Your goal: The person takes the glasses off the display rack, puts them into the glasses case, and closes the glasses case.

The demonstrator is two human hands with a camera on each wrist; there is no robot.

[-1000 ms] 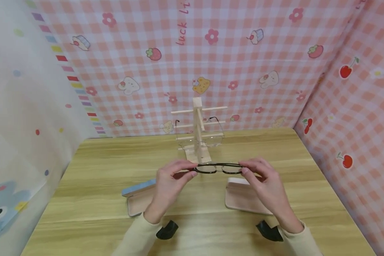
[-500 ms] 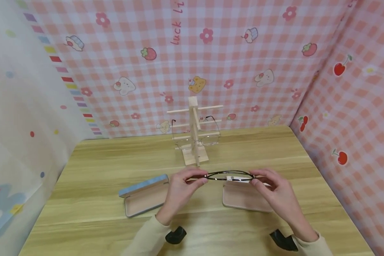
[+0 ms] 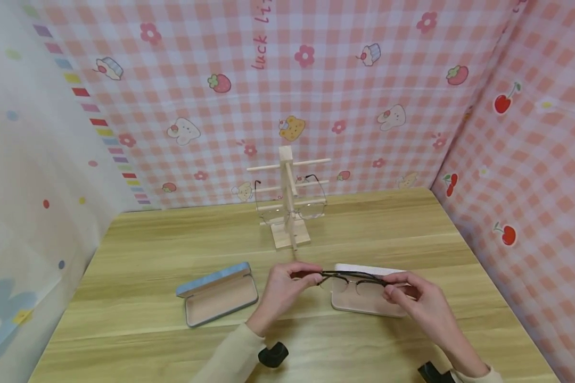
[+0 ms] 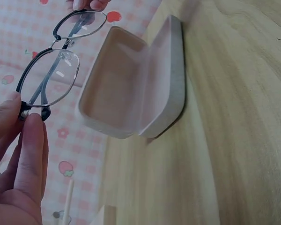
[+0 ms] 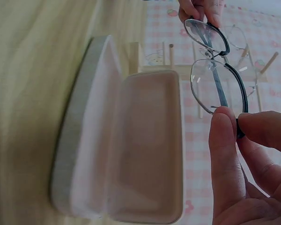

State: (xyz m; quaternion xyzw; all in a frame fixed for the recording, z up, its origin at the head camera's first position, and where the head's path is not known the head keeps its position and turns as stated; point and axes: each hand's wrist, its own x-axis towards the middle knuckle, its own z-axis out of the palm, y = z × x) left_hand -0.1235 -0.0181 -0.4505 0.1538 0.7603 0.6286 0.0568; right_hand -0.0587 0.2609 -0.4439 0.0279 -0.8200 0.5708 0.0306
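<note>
Ok so there's a wooden stand on the table, thin-rimmed glasses perched on its pegs and a pink checked cloth hanging behind it. Nearer the wearer than the stand and off to its right, the left hand and right hand pinch opposite ends of some dark-framed glasses, overlapping an open white case from this angle. A blue case lies open in front of the stand, to its left.
</note>
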